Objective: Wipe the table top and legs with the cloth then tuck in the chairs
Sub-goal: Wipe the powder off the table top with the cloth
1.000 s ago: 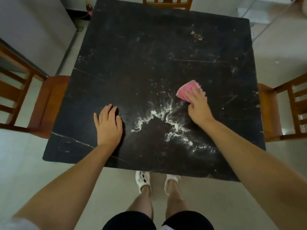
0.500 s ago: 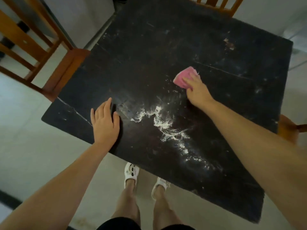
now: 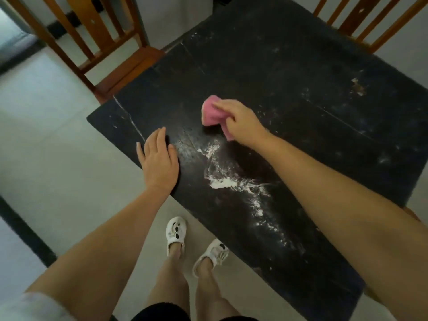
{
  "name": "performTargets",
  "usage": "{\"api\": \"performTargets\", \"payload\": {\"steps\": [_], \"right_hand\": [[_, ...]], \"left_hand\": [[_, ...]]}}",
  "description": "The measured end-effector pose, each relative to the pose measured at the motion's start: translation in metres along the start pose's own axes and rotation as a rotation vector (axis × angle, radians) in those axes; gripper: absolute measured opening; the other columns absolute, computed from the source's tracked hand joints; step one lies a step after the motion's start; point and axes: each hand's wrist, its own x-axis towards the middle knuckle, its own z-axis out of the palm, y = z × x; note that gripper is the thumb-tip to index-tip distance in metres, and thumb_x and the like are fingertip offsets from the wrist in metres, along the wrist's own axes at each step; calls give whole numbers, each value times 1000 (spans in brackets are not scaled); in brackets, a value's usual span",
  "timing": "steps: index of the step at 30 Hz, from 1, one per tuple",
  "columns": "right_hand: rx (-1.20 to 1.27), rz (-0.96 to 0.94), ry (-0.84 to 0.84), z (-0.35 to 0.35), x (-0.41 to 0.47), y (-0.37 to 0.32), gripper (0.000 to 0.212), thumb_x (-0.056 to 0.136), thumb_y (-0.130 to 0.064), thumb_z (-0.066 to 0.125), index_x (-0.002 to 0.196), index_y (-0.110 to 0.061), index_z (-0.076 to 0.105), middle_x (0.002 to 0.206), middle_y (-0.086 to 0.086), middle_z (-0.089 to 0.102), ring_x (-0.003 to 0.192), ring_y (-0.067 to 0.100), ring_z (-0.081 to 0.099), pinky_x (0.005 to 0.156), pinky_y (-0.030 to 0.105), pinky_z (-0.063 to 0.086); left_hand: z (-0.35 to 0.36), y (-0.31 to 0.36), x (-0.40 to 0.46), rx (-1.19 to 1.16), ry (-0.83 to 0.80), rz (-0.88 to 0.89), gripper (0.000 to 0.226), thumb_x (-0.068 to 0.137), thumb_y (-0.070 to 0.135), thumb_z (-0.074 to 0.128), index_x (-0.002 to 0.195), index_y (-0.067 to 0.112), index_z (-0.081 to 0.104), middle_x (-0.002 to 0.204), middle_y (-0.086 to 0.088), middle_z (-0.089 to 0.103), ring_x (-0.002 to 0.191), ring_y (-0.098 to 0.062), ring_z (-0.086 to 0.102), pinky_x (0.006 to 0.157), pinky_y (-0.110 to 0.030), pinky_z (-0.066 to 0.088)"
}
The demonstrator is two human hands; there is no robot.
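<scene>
I am on the first step, wiping the top: my right hand (image 3: 240,121) is clenched around the pink cloth (image 3: 212,112), pressing it onto the black table top (image 3: 289,72) near its middle, just above the white powder smear (image 3: 229,179). My left hand (image 3: 159,162) holds nothing; it lies flat, fingers spread, on the table near the edge at nine o'clock from the smear, bracing me. The powder runs in a ragged streak from just below the cloth toward five o'clock, so I judge the top far from clean, with the legs and chairs not yet begun. The next move calls for dragging the cloth down along that streak with firm, even pressure, gathering the powder rather than scattering it off the near edge onto the floor (image 3: 46,158). The surface is dark, scratched and speckled with pale flecks, and bears a scuffed patch (image 3: 356,85) toward two o'clock. One wooden chair (image 3: 97,40) stands at ten o'clock, another (image 3: 366,19) at one o'clock, neither fully tucked. My white slippers (image 3: 176,235) stand on pale tiles.
</scene>
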Motion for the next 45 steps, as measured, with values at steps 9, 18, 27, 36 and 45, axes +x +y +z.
{"api": "performTargets", "payload": {"steps": [9, 18, 27, 36, 45], "right_hand": [[-317, -367, -388, 56, -77, 13, 59, 89, -2, 43, 142, -28, 35, 156, -5, 16, 144, 20, -5, 116, 50, -4], [49, -46, -248, -11, -103, 10, 51, 83, 13, 45, 124, -13, 59, 141, -3, 44, 140, 14, 25, 118, 36, 16], [-262, -34, -188, 45, -144, 32, 62, 85, 5, 40, 137, -29, 42, 154, -9, 19, 143, 14, -9, 114, 46, -9], [122, 326, 87, 12, -251, 25, 59, 78, 17, 40, 119, -21, 60, 134, -17, 46, 132, 5, 36, 111, 31, 31], [-275, 282, -12, 9, -135, 62, 71, 83, 10, 34, 141, -30, 36, 157, -4, 14, 144, 27, -7, 113, 54, -7]], "left_hand": [[-2, 2, 1, 7, -32, 0, 44, 97, 23, 33, 138, 11, 34, 142, -9, 38, 135, -22, 29, 116, -46, 2], [-9, 8, -1, 65, -154, 35, 46, 98, 31, 27, 141, 15, 28, 148, -6, 30, 140, -21, 20, 116, -47, -4], [-4, 26, -28, -29, -295, 274, 47, 96, 31, 24, 141, 18, 31, 148, -3, 31, 140, -18, 20, 114, -46, -9], [7, 37, -65, 159, -445, 622, 45, 98, 31, 25, 141, 18, 32, 150, -2, 28, 141, -17, 16, 112, -47, -9], [10, 40, -68, 258, -419, 659, 46, 98, 32, 21, 141, 19, 31, 151, -3, 26, 142, -19, 13, 113, -48, -8]]}}
